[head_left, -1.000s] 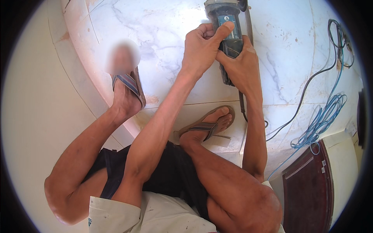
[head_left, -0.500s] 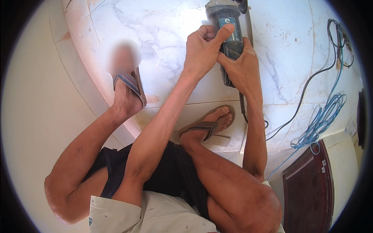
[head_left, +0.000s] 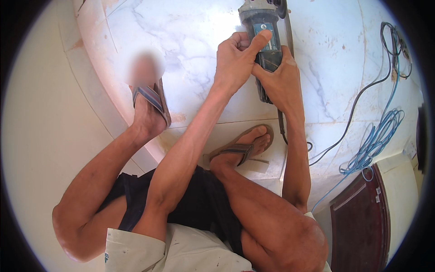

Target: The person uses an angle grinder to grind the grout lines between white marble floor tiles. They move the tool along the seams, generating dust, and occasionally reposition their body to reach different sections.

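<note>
An angle grinder (head_left: 259, 19) with a dark, dusty body and a teal label lies across both my hands at the top of the head view. My left hand (head_left: 234, 61) grips its left side, with the thumb pressed over the label. Around the rear of the body closes my right hand (head_left: 282, 81), its thumb crossing underneath beside the left wrist. The grinder's front end runs up to the picture's edge, so its head shows only in part. From its rear a black cord (head_left: 281, 124) hangs down past my right forearm.
White marble-patterned tiles (head_left: 181, 54) with dusty stains lie beneath. My sandalled feet (head_left: 247, 145) rest on them. At right are a coil of blue cable (head_left: 374, 143), a black cable (head_left: 355, 104) and a dark red panel (head_left: 360, 222). A pale curved surface (head_left: 36, 136) fills the left.
The grinder and both hands have shifted very slightly toward me. My grip looks the same.
</note>
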